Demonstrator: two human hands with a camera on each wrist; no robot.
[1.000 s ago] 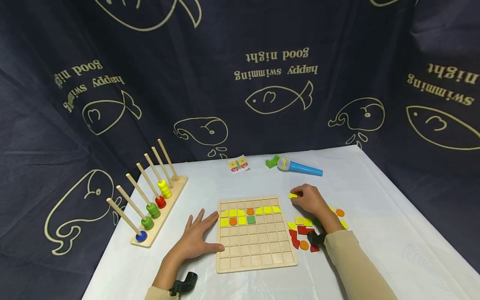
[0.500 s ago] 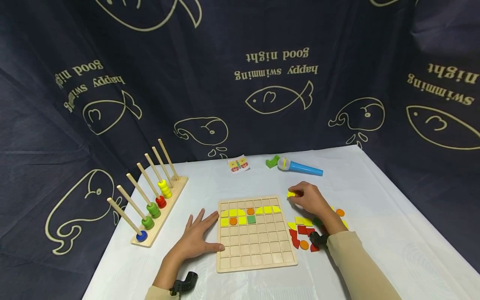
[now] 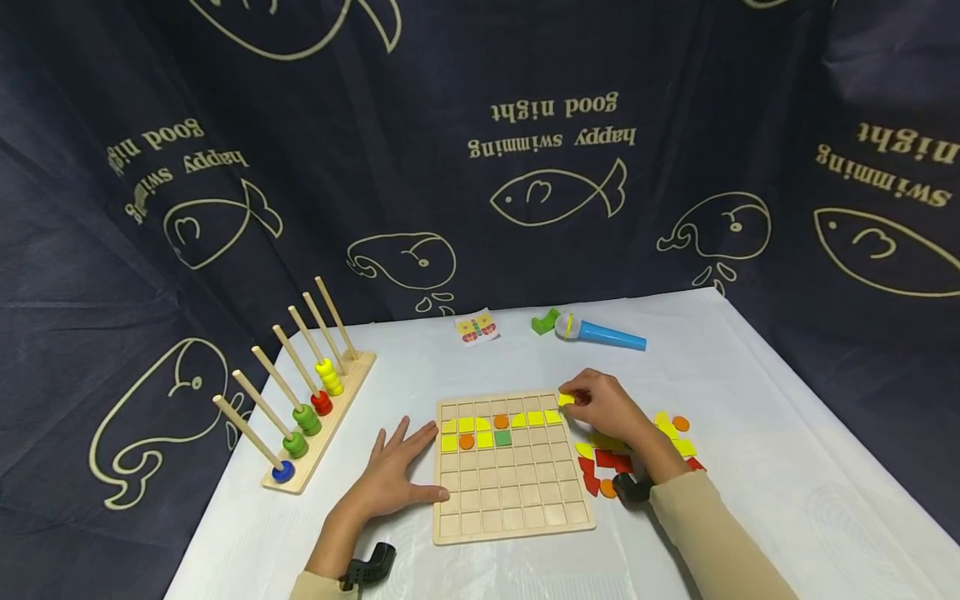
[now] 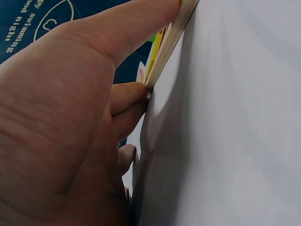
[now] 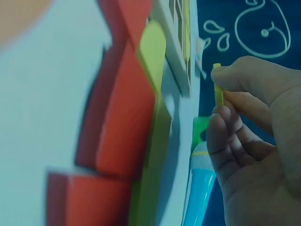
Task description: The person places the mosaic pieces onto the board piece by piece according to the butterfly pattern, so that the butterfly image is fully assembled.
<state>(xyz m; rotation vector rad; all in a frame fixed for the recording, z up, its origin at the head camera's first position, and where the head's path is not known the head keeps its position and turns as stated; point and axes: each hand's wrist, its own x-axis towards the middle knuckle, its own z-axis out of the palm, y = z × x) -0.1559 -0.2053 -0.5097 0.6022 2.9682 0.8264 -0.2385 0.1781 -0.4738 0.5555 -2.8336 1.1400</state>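
Note:
A wooden grid board (image 3: 510, 479) lies on the white table, its upper rows partly filled with yellow pieces, orange discs (image 3: 501, 423) and a green square (image 3: 502, 438). My left hand (image 3: 393, 477) rests with spread fingers at the board's left edge; in the left wrist view the thumb and a fingertip touch the wooden rim (image 4: 171, 44). Near the board's top right corner my right hand (image 3: 606, 406) pinches a yellow tile (image 3: 566, 400) between thumb and fingers. The right wrist view shows that yellow tile (image 5: 218, 84) edge-on, held off the table.
Loose red pieces (image 3: 603, 458), yellow pieces (image 3: 684, 447) and orange discs lie right of the board, partly under the right forearm. A peg stand (image 3: 322, 433) with coloured rings stands left. Toward the back are a butterfly card (image 3: 477, 328), a green block (image 3: 545, 322) and a blue toy microphone (image 3: 611, 337).
My right hand has moved left with the yellow tile, from right of the board to its top right corner. The left hand has stayed in place.

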